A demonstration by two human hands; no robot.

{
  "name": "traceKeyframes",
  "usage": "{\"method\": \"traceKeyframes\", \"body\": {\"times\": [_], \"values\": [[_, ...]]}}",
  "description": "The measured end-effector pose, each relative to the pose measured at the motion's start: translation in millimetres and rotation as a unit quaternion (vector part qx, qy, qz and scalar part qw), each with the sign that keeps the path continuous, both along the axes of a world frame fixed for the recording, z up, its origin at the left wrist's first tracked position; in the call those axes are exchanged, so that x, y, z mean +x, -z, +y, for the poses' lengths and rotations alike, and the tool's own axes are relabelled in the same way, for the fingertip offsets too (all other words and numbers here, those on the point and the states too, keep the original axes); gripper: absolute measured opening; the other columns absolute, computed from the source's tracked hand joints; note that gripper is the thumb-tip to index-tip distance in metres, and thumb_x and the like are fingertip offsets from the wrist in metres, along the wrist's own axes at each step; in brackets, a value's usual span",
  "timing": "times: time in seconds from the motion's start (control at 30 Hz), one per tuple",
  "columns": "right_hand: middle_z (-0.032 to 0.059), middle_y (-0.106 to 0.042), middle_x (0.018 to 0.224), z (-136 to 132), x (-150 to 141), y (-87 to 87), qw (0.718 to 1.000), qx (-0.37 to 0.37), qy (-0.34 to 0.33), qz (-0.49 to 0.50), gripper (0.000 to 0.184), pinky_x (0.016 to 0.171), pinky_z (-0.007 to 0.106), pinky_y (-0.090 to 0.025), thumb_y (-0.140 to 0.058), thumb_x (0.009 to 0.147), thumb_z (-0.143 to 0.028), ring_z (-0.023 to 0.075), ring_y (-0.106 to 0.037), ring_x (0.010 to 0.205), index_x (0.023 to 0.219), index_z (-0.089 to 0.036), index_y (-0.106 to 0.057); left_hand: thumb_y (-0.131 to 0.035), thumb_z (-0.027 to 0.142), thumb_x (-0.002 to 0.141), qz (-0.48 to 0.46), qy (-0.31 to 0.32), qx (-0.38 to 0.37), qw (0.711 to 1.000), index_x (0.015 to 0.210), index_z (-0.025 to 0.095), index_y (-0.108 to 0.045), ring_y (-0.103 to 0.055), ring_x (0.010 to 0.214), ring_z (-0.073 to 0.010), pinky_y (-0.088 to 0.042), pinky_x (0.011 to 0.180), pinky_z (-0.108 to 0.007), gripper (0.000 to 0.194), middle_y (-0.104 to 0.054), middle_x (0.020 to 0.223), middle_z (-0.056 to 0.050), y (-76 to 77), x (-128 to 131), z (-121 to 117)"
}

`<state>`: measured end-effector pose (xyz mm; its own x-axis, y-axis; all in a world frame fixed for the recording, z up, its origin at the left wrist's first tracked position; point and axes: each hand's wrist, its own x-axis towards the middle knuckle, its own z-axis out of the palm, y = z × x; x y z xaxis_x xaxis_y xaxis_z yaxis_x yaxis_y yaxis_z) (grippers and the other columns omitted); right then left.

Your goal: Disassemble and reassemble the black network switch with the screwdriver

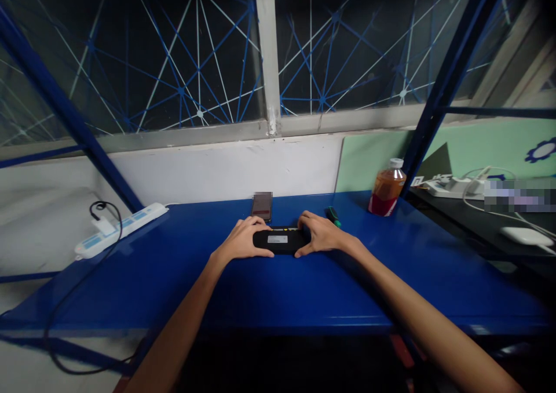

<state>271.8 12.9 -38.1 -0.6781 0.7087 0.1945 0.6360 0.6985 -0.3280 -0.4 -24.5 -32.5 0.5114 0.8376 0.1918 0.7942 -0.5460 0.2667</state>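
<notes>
A flat black router-like box (286,244) with rounded ends is gripped from both sides just over the blue table or on it; I cannot tell which. It has a pale label on its face and small yellow and light marks along its far edge. My left hand (245,239) wraps its left end, thumb along the near edge and fingers over the far side. Around the right end curls my right hand (319,233) in the same way. Beyond the box lies a phone (262,206). A green-and-black screwdriver (333,216) lies just past my right hand.
A bottle of orange drink (388,189) stands at the back right of the blue table (278,300). On the left lies a white power strip (124,229) with a black cable hanging off the edge. Blue frame posts rise on both sides; a dark desk (482,210) holds cables and a white adapter.
</notes>
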Motion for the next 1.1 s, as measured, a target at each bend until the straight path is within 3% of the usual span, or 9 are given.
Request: {"method": "traceKeyframes", "body": {"times": [0.37,0.83,1.1], "values": [[0.0080,-0.057,0.100,-1.9,-2.5,0.3,1.000,-0.003,-0.011,0.004,0.069,0.071,0.034,-0.044,-0.070,0.051,-0.072,0.0250,-0.056,0.088,0.094,-0.019,-0.057,-0.077,0.055,0.061,-0.048,0.012,-0.037,0.998,0.100,0.026,-0.061,-0.048,0.113,-0.0292,-0.034,0.097,-0.044,0.051,-0.053,0.119,-0.005,1.8,1.8,-0.8],[0.0101,-0.056,0.103,-2.0,-1.5,1.5,1.000,-0.001,-0.030,0.009,0.072,0.078,0.037,-0.046,-0.068,0.054,-0.075,0.0279,-0.055,0.095,0.098,-0.018,-0.057,-0.077,0.056,0.059,-0.047,0.001,-0.044,0.998,0.097,0.025,-0.058,-0.049,0.108,-0.0290,-0.035,0.095,-0.044,0.052,-0.052,0.113,-0.005,-0.6,2.4,-2.3],[0.0087,-0.056,0.101,-2.7,-3.1,1.4,0.999,0.010,-0.032,0.024,0.064,0.075,0.034,-0.045,-0.070,0.058,-0.068,0.0259,-0.055,0.091,0.095,-0.018,-0.056,-0.076,0.056,0.061,-0.037,0.001,-0.047,0.998,0.098,0.025,-0.058,-0.050,0.108,-0.0291,-0.033,0.096,-0.045,0.051,-0.053,0.114,-0.005,-2.0,1.5,-2.5]]}}
